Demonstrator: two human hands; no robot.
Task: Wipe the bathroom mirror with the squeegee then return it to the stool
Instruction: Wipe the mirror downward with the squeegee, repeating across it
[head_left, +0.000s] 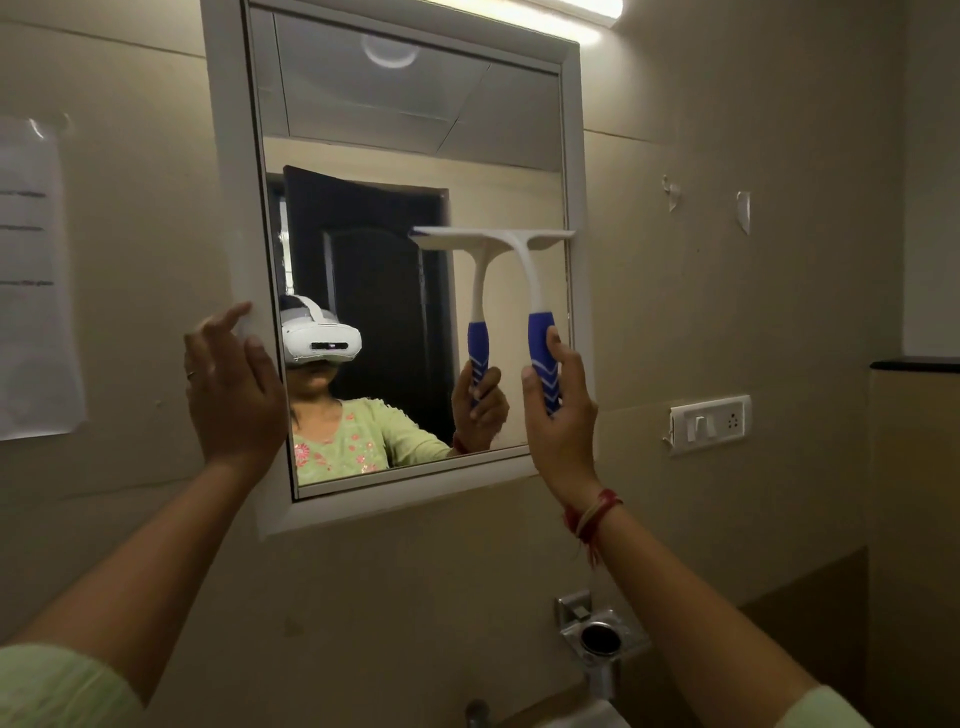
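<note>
The mirror (395, 156) glass lies open above and left of the squeegee (498, 241) blade. The white frame (574, 156) blocks its right end, and the left hand (231, 384) covers the frame's lower left edge.

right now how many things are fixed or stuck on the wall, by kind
mirror: 1
paper sheet: 1
tape scraps: 2
switch plate: 1
metal holder: 1
light bar: 1
total: 7
</note>
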